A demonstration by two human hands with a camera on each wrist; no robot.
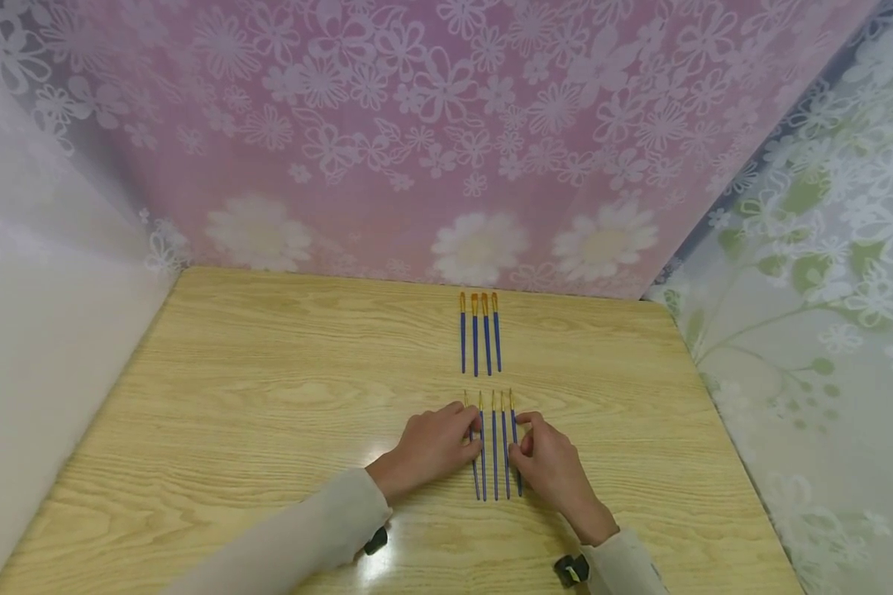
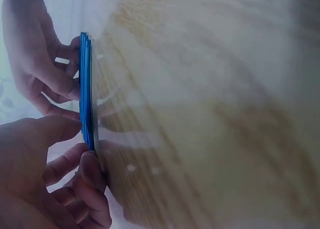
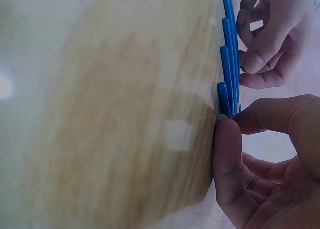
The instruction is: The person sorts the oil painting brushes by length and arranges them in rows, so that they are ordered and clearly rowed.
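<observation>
Several thin blue-handled paintbrushes lie side by side on the table in the head view, tips pointing away from me. My left hand pinches the leftmost brush between thumb and fingers. On the other side, my right hand has its thumb and fingers at the rightmost brush, pinching it. Both wrist views show the blue handles edge-on, low over the tabletop, with the left hand and right hand close to each other. The fingers partly hide the outer handles.
Farther back, a row of wider blue paintbrushes with orange-brown bristles lies parallel on the wood-grain table. A pink flowered curtain hangs behind the table's far edge. Pale patterned cloth stands along the right side.
</observation>
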